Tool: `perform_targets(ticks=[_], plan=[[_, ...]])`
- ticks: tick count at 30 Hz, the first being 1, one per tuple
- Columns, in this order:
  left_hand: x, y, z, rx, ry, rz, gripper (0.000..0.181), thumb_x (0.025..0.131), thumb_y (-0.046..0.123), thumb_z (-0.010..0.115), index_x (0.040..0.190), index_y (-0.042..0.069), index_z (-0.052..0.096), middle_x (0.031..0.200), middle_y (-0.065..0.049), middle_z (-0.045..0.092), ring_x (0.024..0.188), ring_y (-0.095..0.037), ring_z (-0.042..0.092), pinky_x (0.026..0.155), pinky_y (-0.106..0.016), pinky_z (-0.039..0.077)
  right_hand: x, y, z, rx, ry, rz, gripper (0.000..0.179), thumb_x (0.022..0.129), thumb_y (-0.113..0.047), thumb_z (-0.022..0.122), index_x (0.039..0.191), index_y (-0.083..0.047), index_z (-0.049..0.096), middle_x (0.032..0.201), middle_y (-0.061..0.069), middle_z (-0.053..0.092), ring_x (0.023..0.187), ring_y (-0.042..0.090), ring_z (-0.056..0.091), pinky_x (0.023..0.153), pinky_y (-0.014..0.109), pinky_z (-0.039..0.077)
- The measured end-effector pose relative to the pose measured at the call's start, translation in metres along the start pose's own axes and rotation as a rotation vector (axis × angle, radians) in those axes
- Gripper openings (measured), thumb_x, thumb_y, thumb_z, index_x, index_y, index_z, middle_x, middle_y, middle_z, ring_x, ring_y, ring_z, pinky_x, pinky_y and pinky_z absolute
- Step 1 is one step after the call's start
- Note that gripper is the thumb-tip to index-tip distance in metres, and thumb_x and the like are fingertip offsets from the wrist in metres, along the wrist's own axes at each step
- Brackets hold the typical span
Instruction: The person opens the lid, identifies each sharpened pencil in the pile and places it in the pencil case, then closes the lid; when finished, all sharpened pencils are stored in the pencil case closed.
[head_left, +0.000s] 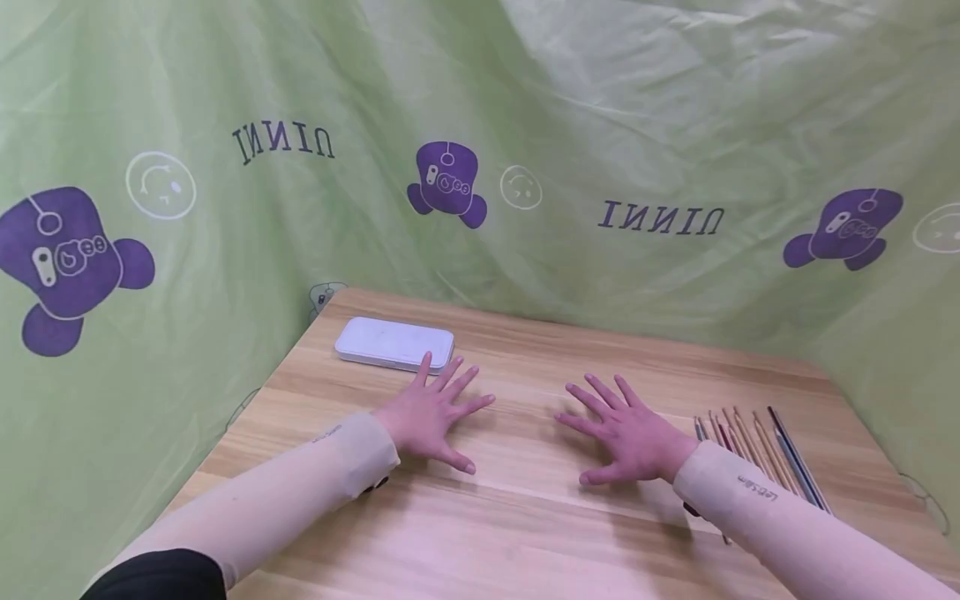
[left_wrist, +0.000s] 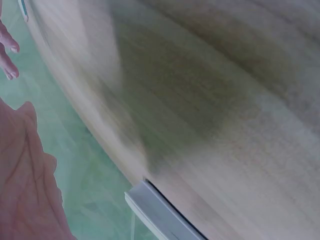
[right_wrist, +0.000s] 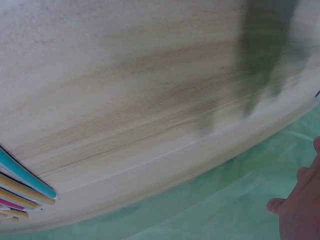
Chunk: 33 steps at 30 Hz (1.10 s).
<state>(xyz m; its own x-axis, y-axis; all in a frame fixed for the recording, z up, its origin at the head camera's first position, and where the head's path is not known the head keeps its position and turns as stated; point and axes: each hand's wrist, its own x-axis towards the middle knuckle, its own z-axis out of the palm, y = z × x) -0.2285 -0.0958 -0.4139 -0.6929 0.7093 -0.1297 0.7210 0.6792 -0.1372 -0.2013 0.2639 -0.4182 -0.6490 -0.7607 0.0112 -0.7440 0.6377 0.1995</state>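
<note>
The head view is bright and fairly sharp; a pale, pinkish sheen lies on the near tabletop; soft shadows spread below the left hand and right hand; light catches creases high on the green curtain; both wrist views look dimmer and hazy, the wood grain smeared, the tabletop's edge bowed, broad shadows blurred at their borders.

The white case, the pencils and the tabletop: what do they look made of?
White case: probably plastic, judging by its smooth, even surface and rounded corners.
Pencils: likely wood, being slim, straight shafts; the teal looks painted, the tan could be bare.
Tabletop: smooth wood or wood-look laminate; its streaky grain fits either.
</note>
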Motion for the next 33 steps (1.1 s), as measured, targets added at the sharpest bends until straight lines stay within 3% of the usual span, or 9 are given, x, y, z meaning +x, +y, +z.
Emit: perform_targets(ticks=[12, 17, 23, 33], plan=[[0.001, -0.012, 0.000, -0.024, -0.009, -0.040, 0.109, 0.078, 0.093, 0.049, 0.166, 0.034, 0.025, 0.172, -0.016, 0.008, 0.157, -0.042, 0.000, 0.116, -0.074, -0.004, -0.002, 0.008, 0.002, 0.003, 0.033, 0.024, 0.090, 0.086, -0.079, 0.060, 0.154, -0.021, 0.052, 0.163, 0.021, 0.035, 0.149, 0.050, 0.027, 0.111, 0.076, 0.023], [0.001, -0.019, -0.001, -0.027, -0.005, -0.066, 0.109, 0.078, 0.094, 0.047, 0.166, 0.034, 0.022, 0.172, -0.016, 0.006, 0.157, -0.040, -0.004, 0.116, -0.073, -0.006, 0.003, 0.013, -0.005, 0.012, 0.032, 0.033, 0.090, 0.086, -0.077, 0.063, 0.155, -0.021, 0.050, 0.164, 0.020, 0.033, 0.150, 0.049, 0.024, 0.113, 0.075, 0.020], [0.003, -0.030, 0.002, -0.052, 0.031, -0.071, 0.110, 0.078, 0.094, 0.047, 0.166, 0.033, 0.023, 0.172, -0.017, 0.008, 0.157, -0.041, -0.004, 0.115, -0.074, -0.008, 0.012, 0.015, -0.010, 0.019, 0.054, 0.036, 0.087, 0.086, -0.073, 0.066, 0.154, -0.020, 0.051, 0.162, 0.022, 0.035, 0.148, 0.051, 0.028, 0.109, 0.077, 0.025], [-0.005, -0.046, 0.002, -0.093, 0.045, -0.107, 0.111, 0.078, 0.093, 0.049, 0.166, 0.031, 0.024, 0.172, -0.017, 0.008, 0.156, -0.042, -0.002, 0.114, -0.075, -0.007, 0.027, 0.014, -0.005, 0.072, 0.004, 0.081, 0.088, 0.089, -0.074, 0.061, 0.158, -0.022, 0.046, 0.164, 0.022, 0.031, 0.150, 0.051, 0.021, 0.113, 0.076, 0.019]])
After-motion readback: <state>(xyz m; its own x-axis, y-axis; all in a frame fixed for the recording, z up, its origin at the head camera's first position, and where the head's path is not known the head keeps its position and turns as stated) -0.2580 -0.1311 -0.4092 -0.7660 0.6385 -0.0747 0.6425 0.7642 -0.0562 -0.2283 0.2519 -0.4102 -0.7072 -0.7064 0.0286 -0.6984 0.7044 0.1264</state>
